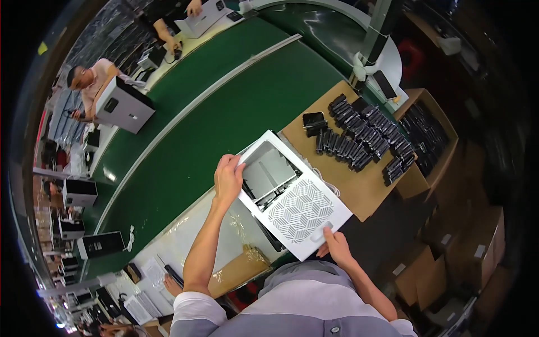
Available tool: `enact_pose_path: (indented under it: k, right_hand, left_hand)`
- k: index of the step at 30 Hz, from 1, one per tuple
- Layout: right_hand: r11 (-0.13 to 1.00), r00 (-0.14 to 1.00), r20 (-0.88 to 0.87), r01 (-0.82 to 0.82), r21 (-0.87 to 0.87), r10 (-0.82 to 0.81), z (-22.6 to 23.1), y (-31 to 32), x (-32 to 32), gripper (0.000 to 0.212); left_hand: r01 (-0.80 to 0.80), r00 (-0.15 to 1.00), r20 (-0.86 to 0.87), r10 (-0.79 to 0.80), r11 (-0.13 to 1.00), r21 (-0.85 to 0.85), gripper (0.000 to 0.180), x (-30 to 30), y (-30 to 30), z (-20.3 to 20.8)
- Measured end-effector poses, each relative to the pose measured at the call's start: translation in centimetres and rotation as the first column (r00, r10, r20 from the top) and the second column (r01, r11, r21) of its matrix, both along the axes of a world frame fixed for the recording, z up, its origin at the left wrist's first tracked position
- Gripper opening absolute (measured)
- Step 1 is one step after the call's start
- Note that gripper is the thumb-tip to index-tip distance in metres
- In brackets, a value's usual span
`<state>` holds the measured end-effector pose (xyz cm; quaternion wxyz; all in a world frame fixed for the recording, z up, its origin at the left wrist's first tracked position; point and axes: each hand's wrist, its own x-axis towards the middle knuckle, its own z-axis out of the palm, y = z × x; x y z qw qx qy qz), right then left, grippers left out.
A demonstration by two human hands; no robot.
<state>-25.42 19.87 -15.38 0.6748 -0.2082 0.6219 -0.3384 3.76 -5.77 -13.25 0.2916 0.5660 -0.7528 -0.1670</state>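
In front of my body lies a white boxy appliance point(331, 209), tilted on the worktop edge. Its face has a patterned vent grille point(301, 211) and, beyond that, an open rectangular bay point(270, 171) with grey inner walls and dark parts at its near side. My left hand point(227, 177) grips the far left edge beside the bay, its fingers over the rim. Holding the near right corner by a small rounded grip is my right hand point(335, 247), its fingers partly hidden beneath. A white cable point(327, 182) lies along the appliance's right side.
Many small black wrapped parts point(359, 132) lie on a cardboard sheet point(359, 196) to the right, beside a carton point(441, 135) of similar parts. A green conveyor point(224, 123) curves beyond, carrying white appliances. Co-workers stand across it. More cartons point(418, 275) sit lower right.
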Motion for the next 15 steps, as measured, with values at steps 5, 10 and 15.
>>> enact_pose_path:
  k: [5, 10, 15]
  right_hand:
    - [0.989, 1.000, -0.011, 0.020, 0.146, -0.018, 0.0, -1.5, 3.1, 0.064]
    - [0.981, 0.999, -0.036, 0.025, 0.194, -0.018, 0.7, -2.2, 4.2, 0.061]
    - [0.975, 0.998, -0.006, -0.054, 0.217, 0.057, 0.1, -1.3, 4.3, 0.046]
  left_hand:
    - [0.112, 0.985, 0.145, -0.088, 0.980, -0.166, 0.021, 1.2, -2.8, -3.1]
    - [0.077, 0.992, 0.106, -0.070, 0.995, -0.058, 0.022, 1.5, -3.9, -4.8]
    - [0.135, 0.974, 0.180, -0.141, 0.990, 0.045, 0.025, 1.8, -4.2, -3.4]
